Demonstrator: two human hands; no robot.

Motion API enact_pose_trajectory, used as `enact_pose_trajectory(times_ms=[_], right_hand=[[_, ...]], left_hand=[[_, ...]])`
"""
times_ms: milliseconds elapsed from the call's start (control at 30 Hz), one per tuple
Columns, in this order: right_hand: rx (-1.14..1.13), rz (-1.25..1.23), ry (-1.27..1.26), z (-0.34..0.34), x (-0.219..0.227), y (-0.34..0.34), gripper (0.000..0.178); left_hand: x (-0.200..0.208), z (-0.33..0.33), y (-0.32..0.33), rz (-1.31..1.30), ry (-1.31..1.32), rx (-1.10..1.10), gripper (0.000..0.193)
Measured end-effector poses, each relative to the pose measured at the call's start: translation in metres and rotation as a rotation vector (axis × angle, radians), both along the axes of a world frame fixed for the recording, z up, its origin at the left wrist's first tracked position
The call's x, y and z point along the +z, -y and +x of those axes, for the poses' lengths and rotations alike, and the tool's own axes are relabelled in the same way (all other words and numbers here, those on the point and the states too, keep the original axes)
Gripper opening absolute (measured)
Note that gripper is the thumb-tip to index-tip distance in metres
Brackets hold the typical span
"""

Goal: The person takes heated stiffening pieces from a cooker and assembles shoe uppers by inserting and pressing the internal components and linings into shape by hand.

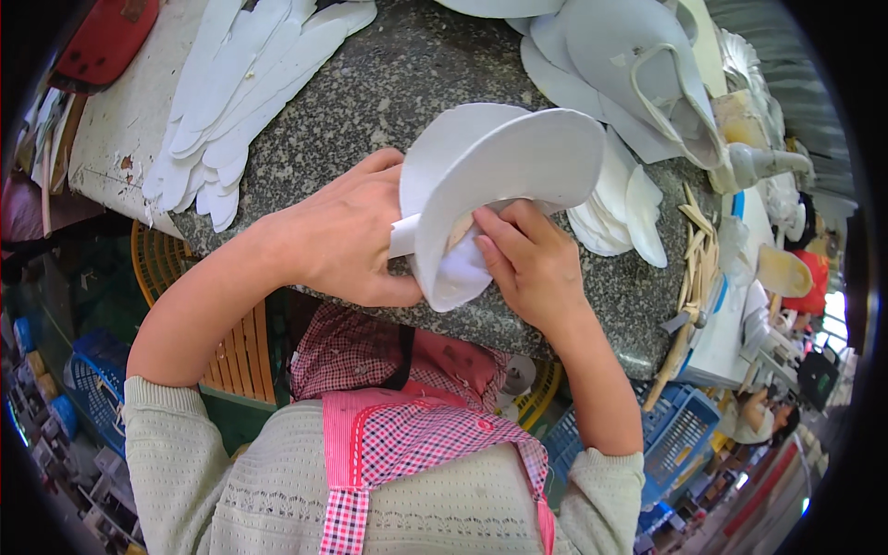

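Evidently mid-work: white cap-like piece (523,153) held up over the near edge of the stone table (444,65), brim tilted, hollow side toward the wearer. Left hand (347,236) cups it from the left, thumb spread away along the lower side; its fingertips are hidden behind. Right hand (536,264) reaches into the hollow, thumb and forefinger close together at the inner seam; cannot tell whether they pinch or just press.

Progress, as judged: hollow and flared brim formed. Short white strip (403,237) juts loose at the left side, and the inside looks unsettled near the right fingertips, so the joining there seems unfinished.

Around it: small flat white pieces (610,208) lie just right of the brim, untouched; long white pieces (217,102) fan out at upper left, also unused. Similar curved shapes (597,60) are heaped at upper right.

Room: bare stone beyond the brim and toward the left fan. Right front corner also open, bounded by wooden sticks (698,264). Both forearms cross the front edge; lowering the piece straight down risks meeting that edge.
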State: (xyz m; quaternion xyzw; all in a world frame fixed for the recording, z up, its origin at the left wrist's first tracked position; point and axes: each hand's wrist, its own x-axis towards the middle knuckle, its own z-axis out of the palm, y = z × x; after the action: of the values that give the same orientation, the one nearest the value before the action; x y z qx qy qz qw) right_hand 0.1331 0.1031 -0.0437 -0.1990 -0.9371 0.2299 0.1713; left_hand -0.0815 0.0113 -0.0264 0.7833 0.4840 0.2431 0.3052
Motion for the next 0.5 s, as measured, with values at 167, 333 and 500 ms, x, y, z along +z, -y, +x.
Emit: enact_pose_trajectory(times_ms=[167, 333, 500], right_hand=[[0.19, -0.267, -0.18, 0.023, 0.0, -0.003, 0.031], [0.12, -0.187, -0.095, 0.033, -0.01, 0.01, 0.032], [0.14, -0.233, 0.097, 0.027, 0.005, 0.008, 0.035]], left_hand=[[-0.001, 0.004, 0.009, 0.01, 0.025, 0.011, 0.047], [0.0, 0.011, 0.019, 0.223, -0.266, -0.018, 0.042], [0.007, 0.017, 0.019, 0.235, -0.471, -0.098, 0.042]])
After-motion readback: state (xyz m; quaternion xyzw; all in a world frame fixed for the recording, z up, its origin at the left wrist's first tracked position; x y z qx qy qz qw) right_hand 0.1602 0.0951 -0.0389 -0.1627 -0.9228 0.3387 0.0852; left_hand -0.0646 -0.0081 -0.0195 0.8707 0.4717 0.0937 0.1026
